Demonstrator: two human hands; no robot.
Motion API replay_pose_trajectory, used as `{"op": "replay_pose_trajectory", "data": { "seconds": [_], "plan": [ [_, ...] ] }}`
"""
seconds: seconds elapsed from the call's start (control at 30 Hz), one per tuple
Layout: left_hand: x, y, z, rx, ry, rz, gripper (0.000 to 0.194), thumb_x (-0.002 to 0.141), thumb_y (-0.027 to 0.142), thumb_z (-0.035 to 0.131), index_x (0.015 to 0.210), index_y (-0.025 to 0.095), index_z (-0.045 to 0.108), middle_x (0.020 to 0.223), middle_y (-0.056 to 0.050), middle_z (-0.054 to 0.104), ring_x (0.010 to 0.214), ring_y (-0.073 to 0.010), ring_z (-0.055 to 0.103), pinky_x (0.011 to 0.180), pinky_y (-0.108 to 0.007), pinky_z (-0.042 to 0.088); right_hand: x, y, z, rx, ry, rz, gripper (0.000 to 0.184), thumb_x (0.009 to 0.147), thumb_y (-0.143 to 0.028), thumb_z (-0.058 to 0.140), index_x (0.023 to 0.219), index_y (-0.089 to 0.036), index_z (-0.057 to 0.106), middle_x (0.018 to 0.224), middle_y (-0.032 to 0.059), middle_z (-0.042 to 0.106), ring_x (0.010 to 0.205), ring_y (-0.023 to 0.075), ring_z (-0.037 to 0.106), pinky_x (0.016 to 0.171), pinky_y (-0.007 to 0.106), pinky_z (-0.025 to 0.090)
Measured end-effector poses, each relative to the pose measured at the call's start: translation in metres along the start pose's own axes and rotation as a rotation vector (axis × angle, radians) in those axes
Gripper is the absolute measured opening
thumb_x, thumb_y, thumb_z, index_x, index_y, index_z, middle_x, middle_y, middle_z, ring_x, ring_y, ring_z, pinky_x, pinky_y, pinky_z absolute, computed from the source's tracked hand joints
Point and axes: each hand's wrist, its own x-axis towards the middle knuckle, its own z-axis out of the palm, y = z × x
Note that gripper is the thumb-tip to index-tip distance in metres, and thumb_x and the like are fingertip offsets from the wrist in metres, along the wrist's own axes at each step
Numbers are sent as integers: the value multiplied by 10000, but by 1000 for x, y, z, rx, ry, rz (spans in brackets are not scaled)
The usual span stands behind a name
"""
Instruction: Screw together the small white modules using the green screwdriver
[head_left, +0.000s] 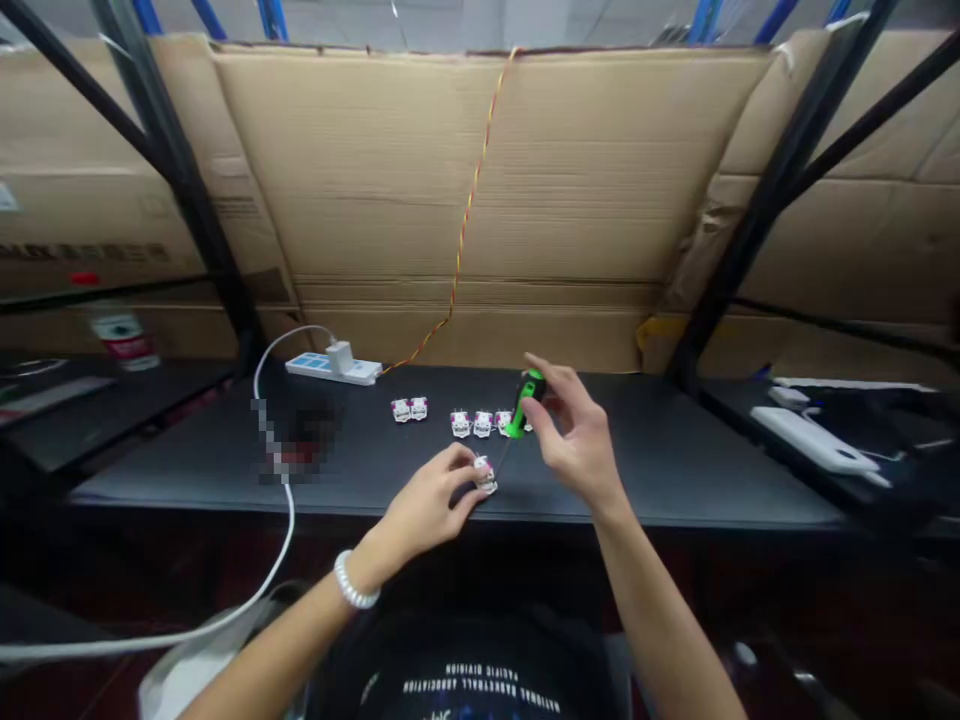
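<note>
Near the front edge of the dark tabletop, my left hand [446, 490] pinches a small white figure [486, 476] with pink parts. My right hand [571, 425] grips a green and black screwdriver [528, 392] by its handle. Its thin shaft slants down toward the figure; I cannot tell whether the tip touches it. Behind my hands stands a row of similar white and pink figures [482, 424], partly covered by the screwdriver and my right hand. Two more figures [409, 409] sit side by side farther left.
A white power strip [334, 368] with a plugged-in charger [340, 356] lies at the back left. Its white cable [291, 520] hangs over the front edge. Cardboard [375, 180] walls the back, between black metal posts. A white power-bank-like device [814, 440] lies right, a bottle [124, 335] left.
</note>
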Motion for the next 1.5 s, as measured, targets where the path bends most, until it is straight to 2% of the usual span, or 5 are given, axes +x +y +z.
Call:
{"op": "replay_pose_trajectory", "data": {
  "seconds": [0.47, 0.67, 1.07, 1.27, 1.5],
  "plan": [
    [0, 0, -1, -4, -20, -9, 195, 1054, 254, 654, 1209, 222, 767, 1201, -87, 681, 1091, -228, 711, 1009, -381, 613, 0, 12, 4, 100, -50, -38, 470, 1109, -357, 480, 1572, -310, 544, 1360, 113, 684, 1156, 264, 713, 1012, 465, 616],
    [0, 1, -1, 8, -10, -11, 196, 1037, 231, 666, 1202, 232, 773, 1206, -84, 685, 1094, -225, 718, 1004, -363, 620, 2, 33, 14, 43, 131, -118, 461, 921, -425, 808, 1346, -281, 701, 1183, 80, 660, 992, 229, 677, 883, 392, 619],
    [0, 1, -2, 6, -26, -20, 198, 1052, 262, 654, 1211, 238, 769, 1215, -86, 683, 1102, -230, 717, 1018, -386, 620, 0, 45, 26, 301, 46, -92, 392, 1099, -446, 504, 1464, -306, 470, 1337, 118, 689, 1068, 238, 755, 940, 452, 634],
    [0, 2, -2, 7, -22, -18, 197, 1060, 280, 642, 1206, 242, 768, 1216, -85, 683, 1103, -229, 716, 1020, -387, 621, -1, 46, 29, 99, 203, -123, 582, 861, -472, 868, 1337, -266, 604, 1227, 100, 644, 1050, 253, 687, 921, 425, 623],
    [0, 2, -2, 14, -29, -15, 197, 1059, 269, 641, 1207, 231, 765, 1217, -89, 685, 1105, -230, 715, 1021, -385, 619, 0, 42, 27, 332, 30, -40, 462, 1077, -490, 532, 1499, -303, 521, 1248, 106, 720, 988, 248, 749, 894, 457, 645]
  ]
}}
